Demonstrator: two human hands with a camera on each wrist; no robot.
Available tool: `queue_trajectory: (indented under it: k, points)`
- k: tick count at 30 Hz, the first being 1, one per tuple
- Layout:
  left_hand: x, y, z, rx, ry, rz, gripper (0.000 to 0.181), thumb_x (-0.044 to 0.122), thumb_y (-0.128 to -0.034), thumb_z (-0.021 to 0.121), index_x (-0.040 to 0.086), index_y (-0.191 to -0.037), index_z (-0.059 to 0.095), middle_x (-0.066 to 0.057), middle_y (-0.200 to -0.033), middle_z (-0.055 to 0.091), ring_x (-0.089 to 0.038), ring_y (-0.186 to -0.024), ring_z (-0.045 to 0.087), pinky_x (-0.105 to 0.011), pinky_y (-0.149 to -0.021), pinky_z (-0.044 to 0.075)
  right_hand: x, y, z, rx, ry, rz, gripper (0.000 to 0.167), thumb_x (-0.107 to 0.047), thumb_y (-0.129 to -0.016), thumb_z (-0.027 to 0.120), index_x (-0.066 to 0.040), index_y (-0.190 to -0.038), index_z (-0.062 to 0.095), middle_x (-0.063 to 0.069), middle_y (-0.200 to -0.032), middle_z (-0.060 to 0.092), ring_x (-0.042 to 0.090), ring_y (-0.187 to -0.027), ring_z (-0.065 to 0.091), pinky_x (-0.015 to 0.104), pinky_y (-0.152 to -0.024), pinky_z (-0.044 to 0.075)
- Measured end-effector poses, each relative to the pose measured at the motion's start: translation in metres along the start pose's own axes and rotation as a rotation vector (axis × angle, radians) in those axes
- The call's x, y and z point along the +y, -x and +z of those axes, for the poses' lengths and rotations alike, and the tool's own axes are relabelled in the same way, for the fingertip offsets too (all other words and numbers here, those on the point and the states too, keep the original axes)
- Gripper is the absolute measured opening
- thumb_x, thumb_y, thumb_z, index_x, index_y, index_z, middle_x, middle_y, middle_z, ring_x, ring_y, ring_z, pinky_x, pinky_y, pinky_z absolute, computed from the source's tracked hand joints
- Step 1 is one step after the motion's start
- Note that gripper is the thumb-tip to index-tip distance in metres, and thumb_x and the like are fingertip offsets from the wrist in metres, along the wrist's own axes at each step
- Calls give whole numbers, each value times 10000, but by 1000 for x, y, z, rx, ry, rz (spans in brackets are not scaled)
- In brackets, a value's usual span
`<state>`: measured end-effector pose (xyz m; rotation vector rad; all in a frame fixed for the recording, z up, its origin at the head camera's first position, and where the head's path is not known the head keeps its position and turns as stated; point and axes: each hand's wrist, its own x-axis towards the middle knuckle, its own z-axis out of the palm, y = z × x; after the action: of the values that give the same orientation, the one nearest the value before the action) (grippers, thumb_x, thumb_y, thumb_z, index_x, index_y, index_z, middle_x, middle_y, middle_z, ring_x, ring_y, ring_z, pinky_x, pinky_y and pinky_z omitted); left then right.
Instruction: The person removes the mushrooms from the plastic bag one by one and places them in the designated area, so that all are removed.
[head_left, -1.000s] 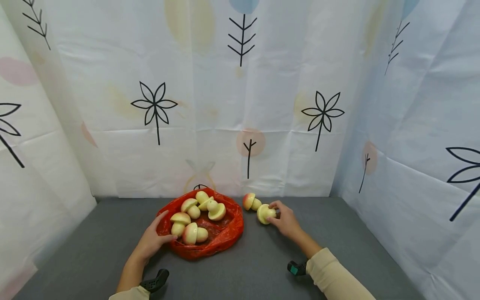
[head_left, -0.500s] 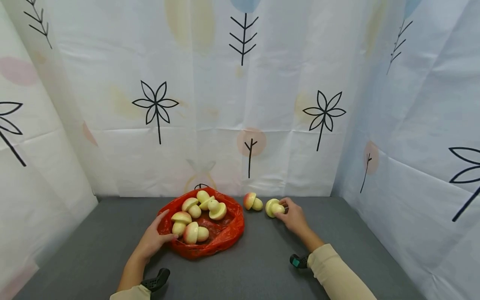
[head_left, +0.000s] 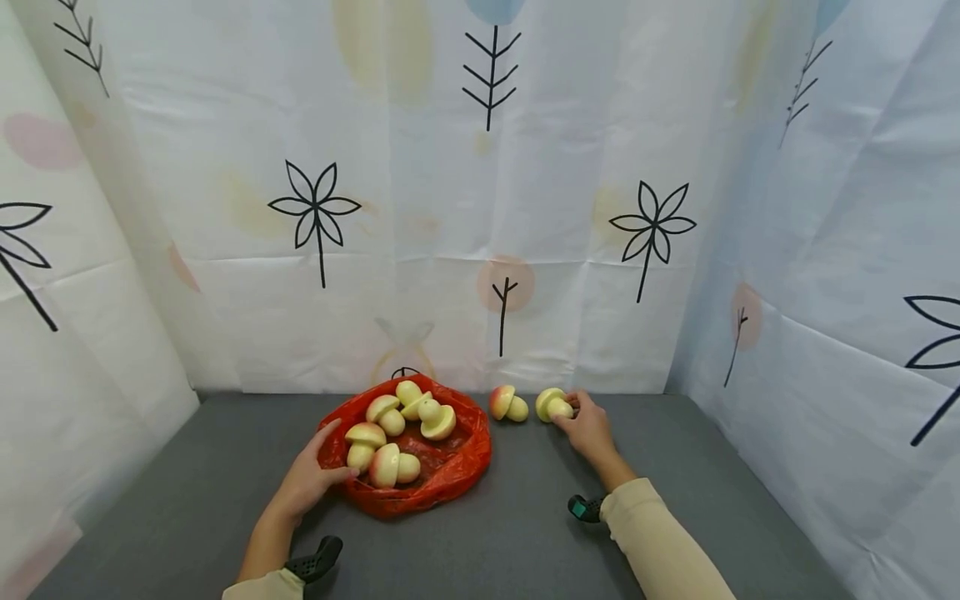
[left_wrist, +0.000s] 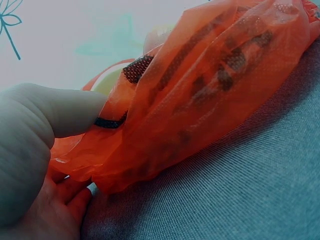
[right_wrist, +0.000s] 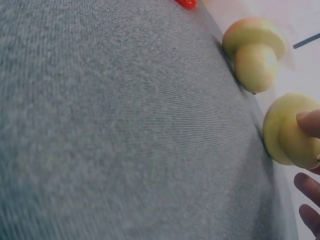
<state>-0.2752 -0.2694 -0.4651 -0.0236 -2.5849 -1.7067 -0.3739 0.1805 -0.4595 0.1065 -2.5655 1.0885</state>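
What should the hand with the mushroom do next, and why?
I'd probably have the right hand settle the held mushroom gently and let go. It looks to be on the gray table or just above it, beside the other mushroom with a small gap between them. The left hand holds the red bag with five more mushrooms in it.

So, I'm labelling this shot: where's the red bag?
In the head view, the red bag sits left of centre on the table, the left hand gripping its edge.
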Motion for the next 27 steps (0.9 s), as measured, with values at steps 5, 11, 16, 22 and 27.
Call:
queue_trajectory:
  k: [5,11,16,22,27]
  points:
    - [0,0,1,-1,9,2,929,193,-804,773,132,-1543,213,-255,-1545,176,-445,-1359,221,-616,-1071,248,0,0,4,46,2,19,397,-171,-829,772,-6,-1120,559,204,-1101,648,340,-902,628,464,-738,481]
    - [0,0,1,6,8,1,919,157,-805,765,130,-1541,216,-252,-1541,186,-444,-1359,220,-615,-1080,231,-1,0,11,38,53,59,401,-227,-825,777,-36,-1096,551,172,-1104,644,322,-850,594,469,-729,451]
    - [-1,0,1,6,-3,3,922,161,-804,771,124,-1540,217,-257,-1542,179,-449,-1361,213,-620,-1080,223,-1,1,17,17,92,79,402,-263,-829,777,-45,-1072,542,145,-1036,638,292,-787,577,452,-689,438]
    - [1,1,1,4,-8,8,927,157,-812,768,110,-1544,201,-269,-1541,167,-457,-1355,218,-626,-1073,231,-8,1,19,33,112,98,404,-277,-828,775,-27,-1046,547,152,-914,635,314,-764,580,481,-709,423]
    - [1,2,1,2,5,7,924,165,-810,766,115,-1543,206,-262,-1544,169,-447,-1352,231,-614,-1068,255,-11,-1,19,16,160,123,423,-298,-820,776,-26,-1053,551,146,-877,638,319,-765,587,487,-714,428]
